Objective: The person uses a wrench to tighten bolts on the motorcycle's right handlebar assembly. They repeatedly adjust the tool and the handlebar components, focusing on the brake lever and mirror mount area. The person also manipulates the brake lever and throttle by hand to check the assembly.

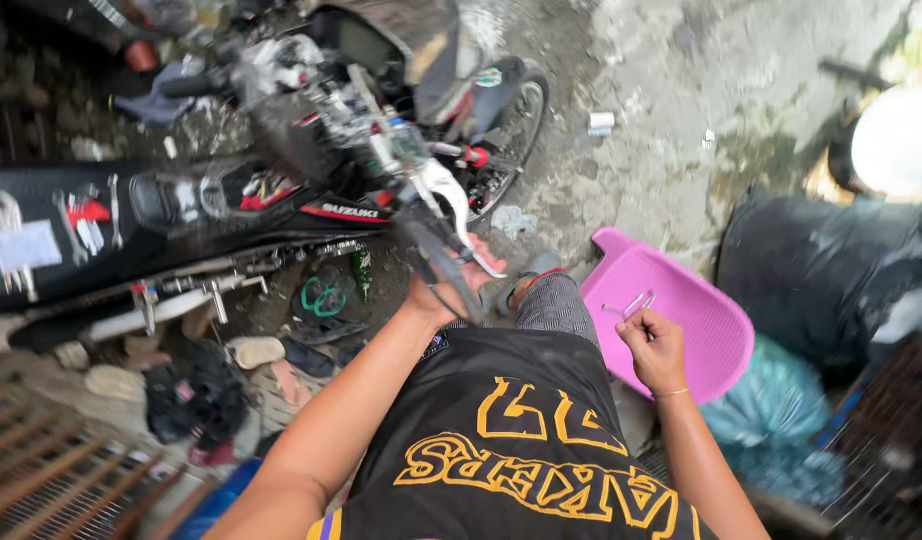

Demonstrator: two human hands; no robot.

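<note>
My left hand [451,285] grips the black handlebar grip and silver brake lever [459,218] of a black motorcycle [311,170] that stands to my left with its body panels off. My right hand [653,348] rests on a pink plastic stool [681,310] at my right and pinches small metal tools or keys [636,303] lying on its seat. I wear a black jersey with yellow lettering and checked trousers.
Wrenches and other tools [91,222] lie on the motorcycle's black seat at left. Sandals [326,298] and shoes litter the ground under the bike. A metal grate [51,480] is at lower left, a teal bag [781,420] and dark bundle [831,270] at right.
</note>
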